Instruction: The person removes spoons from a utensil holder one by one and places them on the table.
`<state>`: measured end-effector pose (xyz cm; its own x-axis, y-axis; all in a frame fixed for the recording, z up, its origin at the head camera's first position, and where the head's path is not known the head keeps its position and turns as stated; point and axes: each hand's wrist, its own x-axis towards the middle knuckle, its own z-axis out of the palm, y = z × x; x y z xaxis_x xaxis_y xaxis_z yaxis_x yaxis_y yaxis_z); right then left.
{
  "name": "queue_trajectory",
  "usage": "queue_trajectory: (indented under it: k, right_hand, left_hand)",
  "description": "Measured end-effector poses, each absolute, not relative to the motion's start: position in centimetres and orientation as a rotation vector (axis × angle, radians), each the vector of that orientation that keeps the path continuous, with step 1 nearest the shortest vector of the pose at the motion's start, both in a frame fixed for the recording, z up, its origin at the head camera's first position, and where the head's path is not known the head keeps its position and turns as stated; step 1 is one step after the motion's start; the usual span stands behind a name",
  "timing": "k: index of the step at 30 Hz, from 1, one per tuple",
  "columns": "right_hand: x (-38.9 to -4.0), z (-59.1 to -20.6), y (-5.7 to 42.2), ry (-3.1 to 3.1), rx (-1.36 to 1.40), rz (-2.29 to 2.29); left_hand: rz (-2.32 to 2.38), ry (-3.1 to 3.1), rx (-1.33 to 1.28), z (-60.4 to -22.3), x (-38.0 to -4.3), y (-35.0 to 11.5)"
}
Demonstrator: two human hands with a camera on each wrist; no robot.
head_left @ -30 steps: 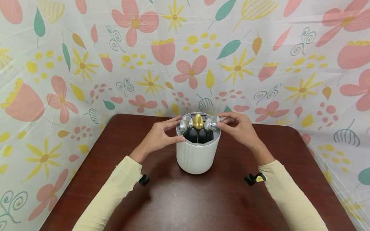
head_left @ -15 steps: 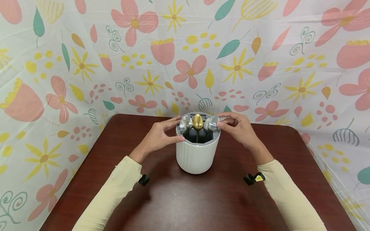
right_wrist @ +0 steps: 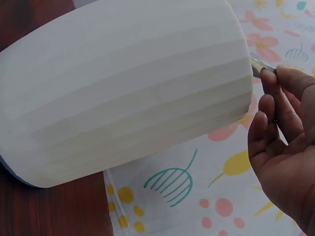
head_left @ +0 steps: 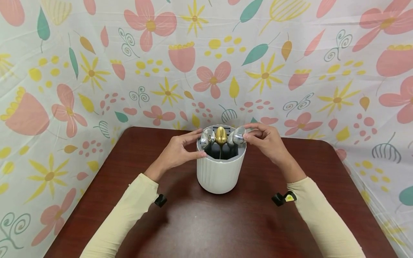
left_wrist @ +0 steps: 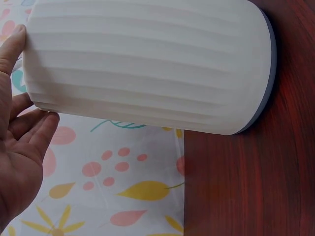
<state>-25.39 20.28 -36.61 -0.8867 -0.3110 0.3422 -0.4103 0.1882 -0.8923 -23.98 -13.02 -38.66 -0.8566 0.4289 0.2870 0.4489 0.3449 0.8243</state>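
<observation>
A gold utensil (head_left: 221, 136) gleams among silver utensils (head_left: 207, 139); the ribbed container (head_left: 219, 176) is white with a blue-grey base (left_wrist: 273, 51), the bench (head_left: 200, 233) red-brown wood grain, the sleeves (head_left: 127, 208) cream, the backdrop (head_left: 113, 14) white with pink, yellow and teal flowers and leaves.

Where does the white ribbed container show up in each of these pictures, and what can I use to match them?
Head view: the white container stands upright just below the picture's middle.
Left wrist view: the white container lies sideways across the top, its base toward the right.
Right wrist view: the white container fills the upper left, its base toward the left.
Shared landmark: the reddish-brown table, by the container's base in every view.
</observation>
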Motion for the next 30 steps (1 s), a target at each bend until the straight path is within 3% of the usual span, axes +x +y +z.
queue_trajectory:
  k: [17, 30]
  right_hand:
    - [-25.1, -34.9, 20.4, -2.276, 0.731, 1.859]
    - [-25.1, -31.3, 20.1, -2.127, 0.829, 1.931]
  left_hand:
    - [-1.572, -2.527, -0.879, -38.8, -24.1, -13.2]
    - [-1.622, -2.530, -0.839, -38.8, -24.0, -13.0]
